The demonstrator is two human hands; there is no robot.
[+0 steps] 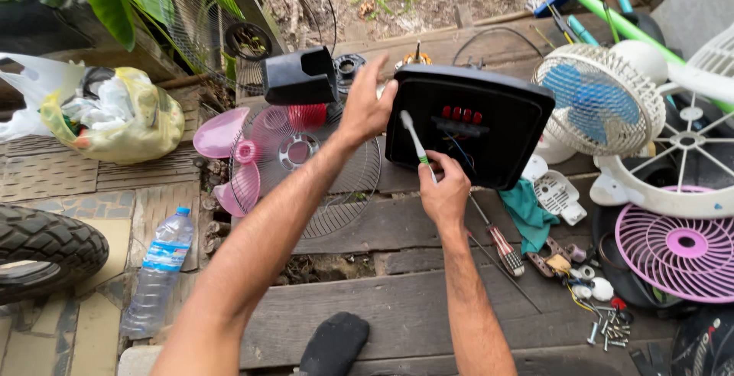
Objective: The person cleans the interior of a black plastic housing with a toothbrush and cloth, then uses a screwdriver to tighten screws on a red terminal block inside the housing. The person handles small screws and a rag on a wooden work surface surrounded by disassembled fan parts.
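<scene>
Left hand [367, 108] clamps left edge of black fan base [468, 125], tilted up above plank deck [397, 307], underside facing person. Right hand [443, 192] pinches toothbrush [415, 140], bristles near base's left rim. Base looks like rigid hollow plastic, likely light; red switches [461, 113] and thin wires [459, 150] look fragile. Best held by rim, clear of wiring. Screwdriver [497, 240] lies below on deck.

We see a black fan base [489, 143] tilted up, red buttons showing, white-green toothbrush [414, 140] slanting against it.
</scene>
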